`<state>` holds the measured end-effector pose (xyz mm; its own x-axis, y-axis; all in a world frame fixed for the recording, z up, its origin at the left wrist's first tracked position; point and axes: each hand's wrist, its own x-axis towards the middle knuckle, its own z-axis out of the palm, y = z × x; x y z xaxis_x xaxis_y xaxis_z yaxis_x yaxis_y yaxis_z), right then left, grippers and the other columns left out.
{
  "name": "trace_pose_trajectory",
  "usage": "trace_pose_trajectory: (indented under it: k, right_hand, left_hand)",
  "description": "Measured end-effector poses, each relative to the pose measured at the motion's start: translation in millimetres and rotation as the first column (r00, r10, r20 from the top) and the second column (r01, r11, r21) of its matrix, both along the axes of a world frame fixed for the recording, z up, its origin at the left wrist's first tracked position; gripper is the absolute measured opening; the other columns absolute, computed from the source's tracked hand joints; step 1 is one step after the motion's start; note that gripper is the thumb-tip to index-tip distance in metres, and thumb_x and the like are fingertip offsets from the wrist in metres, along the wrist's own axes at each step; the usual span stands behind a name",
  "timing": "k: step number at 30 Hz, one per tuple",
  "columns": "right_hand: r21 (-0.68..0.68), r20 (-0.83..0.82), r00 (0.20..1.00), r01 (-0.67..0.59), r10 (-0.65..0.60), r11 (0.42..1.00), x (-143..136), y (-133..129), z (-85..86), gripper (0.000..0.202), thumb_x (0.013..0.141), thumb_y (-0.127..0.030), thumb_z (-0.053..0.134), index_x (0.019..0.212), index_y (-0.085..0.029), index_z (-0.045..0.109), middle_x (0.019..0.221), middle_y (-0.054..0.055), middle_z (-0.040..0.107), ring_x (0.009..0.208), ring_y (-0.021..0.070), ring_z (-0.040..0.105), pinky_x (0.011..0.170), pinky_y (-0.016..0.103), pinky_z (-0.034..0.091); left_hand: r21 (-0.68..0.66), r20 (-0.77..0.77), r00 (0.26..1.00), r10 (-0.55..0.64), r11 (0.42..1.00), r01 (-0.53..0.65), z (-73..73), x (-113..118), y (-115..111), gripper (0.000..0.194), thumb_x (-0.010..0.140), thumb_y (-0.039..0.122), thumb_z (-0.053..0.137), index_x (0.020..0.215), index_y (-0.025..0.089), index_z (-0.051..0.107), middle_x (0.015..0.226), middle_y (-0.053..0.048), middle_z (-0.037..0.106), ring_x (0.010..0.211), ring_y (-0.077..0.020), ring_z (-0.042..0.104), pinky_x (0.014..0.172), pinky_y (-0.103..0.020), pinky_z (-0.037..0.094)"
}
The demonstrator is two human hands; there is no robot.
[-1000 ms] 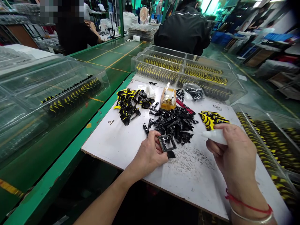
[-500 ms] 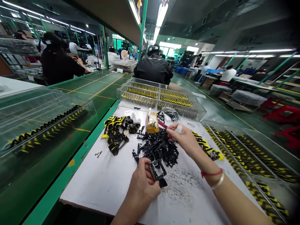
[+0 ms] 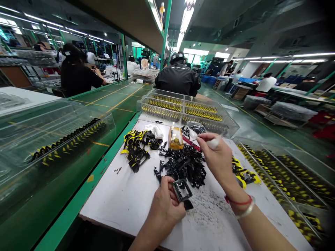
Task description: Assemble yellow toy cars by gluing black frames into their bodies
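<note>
My left hand [image 3: 169, 202] grips a small black frame [image 3: 182, 190] with a rectangular opening, held over the white board [image 3: 115, 205]. My right hand [image 3: 216, 153] is closed around a small white bottle [image 3: 213, 143], beyond and to the right of the frame. A heap of small black parts [image 3: 185, 165] lies between and beyond my hands. Behind the heap stands an amber-coloured container [image 3: 176, 137], with a red tool [image 3: 191, 143] beside it. Black and yellow parts [image 3: 136, 148] are piled at the left.
Clear trays of yellow and black parts stand behind [image 3: 183, 108], at the right [image 3: 285, 174] and at the left [image 3: 70, 139]. More yellow parts [image 3: 244, 174] lie at the board's right edge. A person in black [image 3: 178, 76] sits ahead.
My right hand has turned more upright and moved off the red tool, with the white bottle still in its fingers. The whole view has shifted slightly; my left hand keeps its hold.
</note>
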<state>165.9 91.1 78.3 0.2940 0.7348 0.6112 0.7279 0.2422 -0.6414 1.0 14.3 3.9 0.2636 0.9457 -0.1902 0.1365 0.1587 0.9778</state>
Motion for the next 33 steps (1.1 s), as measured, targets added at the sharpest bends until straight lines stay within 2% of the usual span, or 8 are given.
trace_pose_trajectory:
  k: [2, 4, 8, 13, 17, 23, 28, 33]
  right_hand:
    - [-0.126, -0.145, 0.99, -0.021, 0.002, 0.992, 2, -22, 1.7, 0.021, 0.077, -0.039, 0.065, 0.087, -0.021, 0.065, 0.072, 0.001, 0.065, 0.061, 0.0165, 0.058, 0.061, 0.029, 0.045]
    - [-0.229, -0.265, 0.962, -0.125, 0.061, 0.965, 3, -40, -2.8, 0.023, 0.076, -0.04, 0.066, 0.088, -0.02, 0.064, 0.065, -0.001, 0.062, 0.056, 0.0148, 0.056, 0.056, 0.027, 0.044]
    - [-0.309, -0.392, 0.909, -0.278, 0.144, 0.91, 0, -59, -19.6, 0.024, 0.076, -0.041, 0.067, 0.089, -0.02, 0.063, 0.064, -0.002, 0.06, 0.055, 0.0129, 0.054, 0.053, 0.024, 0.042]
    - [-0.351, -0.405, 0.902, -0.305, 0.151, 0.885, -4, -61, -32.0, 0.025, 0.076, -0.042, 0.066, 0.089, -0.02, 0.062, 0.066, -0.001, 0.06, 0.056, 0.0122, 0.052, 0.051, 0.023, 0.041]
    - [-0.362, -0.39, 0.909, -0.296, 0.145, 0.884, -4, -60, -32.5, 0.025, 0.076, -0.042, 0.067, 0.088, -0.021, 0.063, 0.063, -0.002, 0.059, 0.056, 0.0128, 0.052, 0.052, 0.024, 0.041]
    - [-0.311, -0.501, 0.853, -0.333, 0.144, 0.89, 10, -63, -32.6, 0.027, 0.075, -0.042, 0.069, 0.09, -0.021, 0.062, 0.064, -0.001, 0.058, 0.056, 0.0135, 0.052, 0.051, 0.025, 0.041]
    - [-0.356, -0.557, 0.813, -0.419, 0.17, 0.835, 28, -65, -39.6, 0.028, 0.075, -0.04, 0.069, 0.092, -0.02, 0.061, 0.064, -0.001, 0.059, 0.057, 0.0137, 0.052, 0.052, 0.025, 0.04]
    - [-0.428, -0.522, 0.831, -0.45, 0.192, 0.784, 26, -67, -37.3, 0.026, 0.074, -0.041, 0.07, 0.088, -0.021, 0.062, 0.06, -0.002, 0.059, 0.055, 0.0127, 0.052, 0.052, 0.024, 0.04]
  left_hand:
    - [-0.009, 0.022, 1.0, 0.004, 1.0, -0.003, 1.7, -1, -1, 0.048, 0.06, 0.008, 0.063, 0.099, 0.019, 0.039, 0.07, 0.005, 0.053, 0.054, -0.0086, 0.051, 0.043, -0.016, 0.039]
    - [-0.011, 0.025, 1.0, 0.007, 1.0, -0.007, 3.5, -2, -2, 0.048, 0.06, 0.008, 0.064, 0.099, 0.019, 0.039, 0.071, 0.004, 0.053, 0.055, -0.0087, 0.052, 0.044, -0.016, 0.04]
    - [0.002, 0.027, 1.0, -0.004, 1.0, 0.004, 4.4, -3, -3, 0.048, 0.061, 0.009, 0.065, 0.1, 0.019, 0.038, 0.072, 0.004, 0.054, 0.054, -0.0081, 0.053, 0.044, -0.016, 0.041]
    - [0.035, 0.013, 1.0, -0.009, 0.999, 0.009, 2.5, -3, -2, 0.047, 0.062, 0.009, 0.064, 0.1, 0.019, 0.039, 0.073, 0.005, 0.052, 0.054, -0.007, 0.052, 0.045, -0.015, 0.04]
    - [0.048, 0.011, 1.0, -0.016, 0.999, 0.015, 0.9, -4, -3, 0.048, 0.063, 0.009, 0.064, 0.102, 0.019, 0.039, 0.073, 0.005, 0.052, 0.053, -0.0063, 0.052, 0.044, -0.014, 0.039]
    - [0.056, -0.009, 1.0, -0.013, 0.998, 0.013, 0.5, -5, -4, 0.048, 0.063, 0.01, 0.064, 0.102, 0.019, 0.039, 0.076, 0.004, 0.054, 0.056, -0.0074, 0.053, 0.046, -0.015, 0.041]
    - [0.068, 0.007, 1.0, -0.009, 0.998, 0.009, -0.7, -5, -4, 0.048, 0.064, 0.012, 0.066, 0.103, 0.02, 0.038, 0.078, 0.003, 0.055, 0.06, -0.0087, 0.055, 0.048, -0.016, 0.043]
    - [0.058, -0.007, 1.0, -0.019, 0.998, 0.019, 1.6, -6, -4, 0.048, 0.065, 0.013, 0.065, 0.104, 0.02, 0.038, 0.076, 0.004, 0.054, 0.057, -0.008, 0.054, 0.047, -0.016, 0.043]
